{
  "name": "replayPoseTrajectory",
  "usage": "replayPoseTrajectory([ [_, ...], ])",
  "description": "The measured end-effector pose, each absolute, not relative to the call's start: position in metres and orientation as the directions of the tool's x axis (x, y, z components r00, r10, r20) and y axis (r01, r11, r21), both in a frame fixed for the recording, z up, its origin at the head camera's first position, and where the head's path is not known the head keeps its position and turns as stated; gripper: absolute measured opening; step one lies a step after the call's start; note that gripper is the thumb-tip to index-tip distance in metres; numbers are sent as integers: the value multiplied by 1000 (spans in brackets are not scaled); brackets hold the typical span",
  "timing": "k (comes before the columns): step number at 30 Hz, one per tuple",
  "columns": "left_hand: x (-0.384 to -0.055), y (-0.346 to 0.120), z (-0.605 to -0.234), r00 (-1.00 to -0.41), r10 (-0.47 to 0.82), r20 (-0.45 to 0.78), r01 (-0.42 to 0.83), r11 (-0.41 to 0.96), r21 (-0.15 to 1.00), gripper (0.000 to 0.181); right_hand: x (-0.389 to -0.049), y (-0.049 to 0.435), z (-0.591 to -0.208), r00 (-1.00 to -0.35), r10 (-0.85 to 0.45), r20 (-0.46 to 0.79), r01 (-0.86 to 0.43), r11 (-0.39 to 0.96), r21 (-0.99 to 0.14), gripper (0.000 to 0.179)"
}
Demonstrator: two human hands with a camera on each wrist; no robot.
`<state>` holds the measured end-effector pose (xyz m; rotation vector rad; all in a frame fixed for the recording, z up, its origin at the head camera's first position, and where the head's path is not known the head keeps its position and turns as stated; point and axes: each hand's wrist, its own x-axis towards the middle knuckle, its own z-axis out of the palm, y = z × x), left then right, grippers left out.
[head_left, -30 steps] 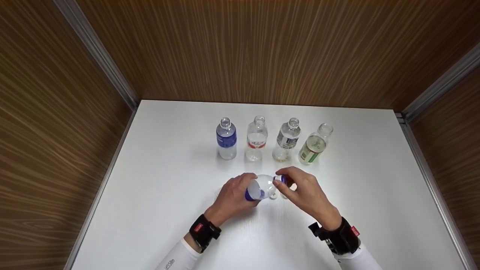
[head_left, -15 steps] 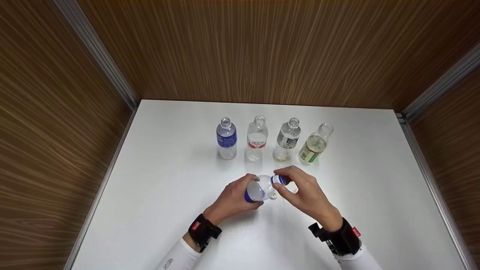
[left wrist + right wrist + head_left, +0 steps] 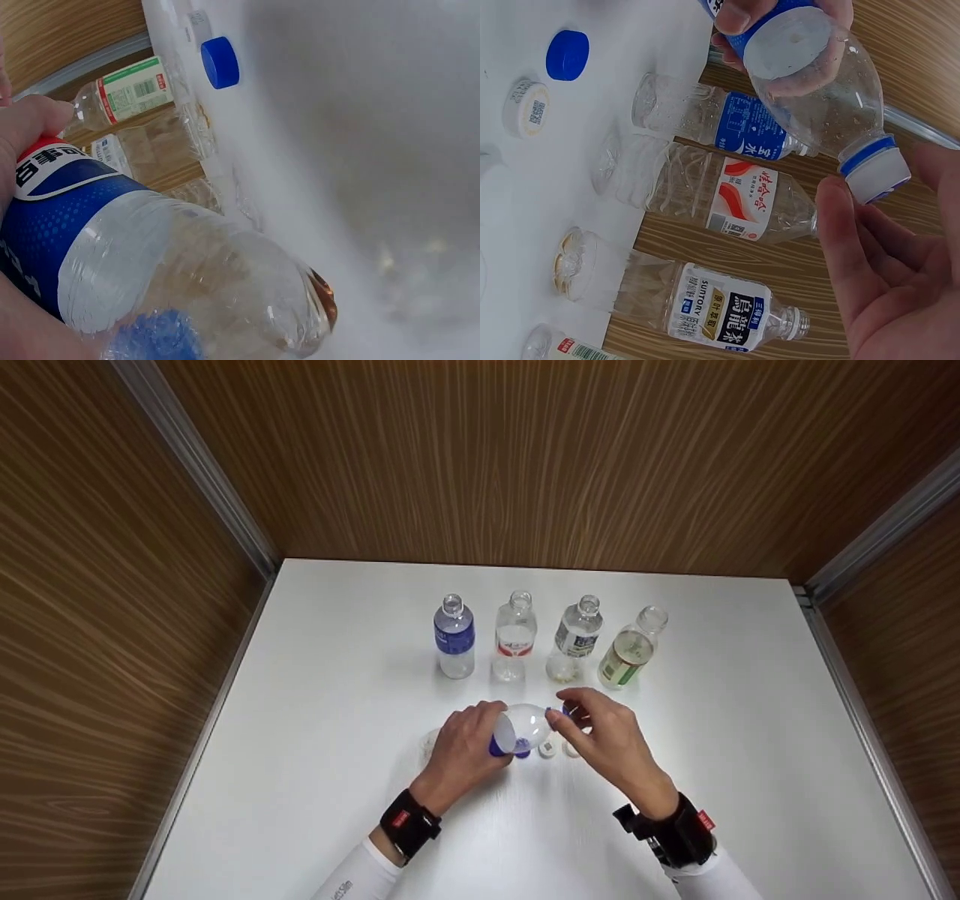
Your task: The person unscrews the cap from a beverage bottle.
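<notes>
A clear water bottle [image 3: 529, 724] with a blue label is held tilted in my left hand [image 3: 461, 754], its neck toward the right. In the left wrist view, fingers wrap the label of this bottle [image 3: 112, 225]. A white cap [image 3: 876, 176] with a blue ring sits on the bottle's neck. My right hand [image 3: 615, 742] is at this cap, thumb and fingers spread on either side of it, with small gaps in the right wrist view. Beneath the bottle, a blue cap [image 3: 523, 751] and a white cap [image 3: 547, 748] lie on the table.
Behind the hands, a blue-labelled bottle [image 3: 454, 637], a red-and-white-labelled bottle [image 3: 514, 639], a tea bottle [image 3: 576, 637] and a green-labelled bottle [image 3: 628, 652] stand uncapped in a row. Another pale cap [image 3: 572, 748] lies near the right hand. Wood-grain walls [image 3: 480, 465] enclose the white table [image 3: 322, 675].
The held bottle has tilted slightly and turned its neck away from the head camera. My right fingers, around the cap half a second ago, have loosened and spread. The standing bottles have not moved.
</notes>
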<state>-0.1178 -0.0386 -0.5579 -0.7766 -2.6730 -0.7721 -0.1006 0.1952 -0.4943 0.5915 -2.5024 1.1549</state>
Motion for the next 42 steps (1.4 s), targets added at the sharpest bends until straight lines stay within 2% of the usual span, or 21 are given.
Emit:
replayPoseTrajectory([
  [6, -118, -39, -559, -836, 424, 348, 546, 705, 454, 68, -101, 194, -494, -847, -262, 463, -524, 563, -639, 24],
  [16, -118, -41, -560, -861, 453, 233, 478, 562, 675, 66, -101, 193, -491, -781, -337, 526, -622, 487, -613, 25],
  [21, -119, -42, -560, -861, 463, 211, 461, 535, 708, 64, -100, 192, -489, -776, -360, 518, -631, 462, -624, 27],
  [28, -118, -43, -561, -866, 468, 173, 432, 528, 731, 65, -98, 192, -489, -750, -396, 529, -660, 485, -574, 29],
  [34, -121, -44, -562, -855, 458, 244, 490, 557, 670, 64, -100, 194, -489, -758, -388, 524, -651, 491, -579, 34],
  [39, -126, -46, -565, -820, 448, 356, 572, 657, 491, 65, -101, 195, -493, -812, -325, 485, -582, 515, -630, 32],
  [42, -127, -47, -566, -804, 450, 389, 590, 684, 428, 64, -101, 197, -495, -831, -301, 467, -553, 538, -637, 27],
])
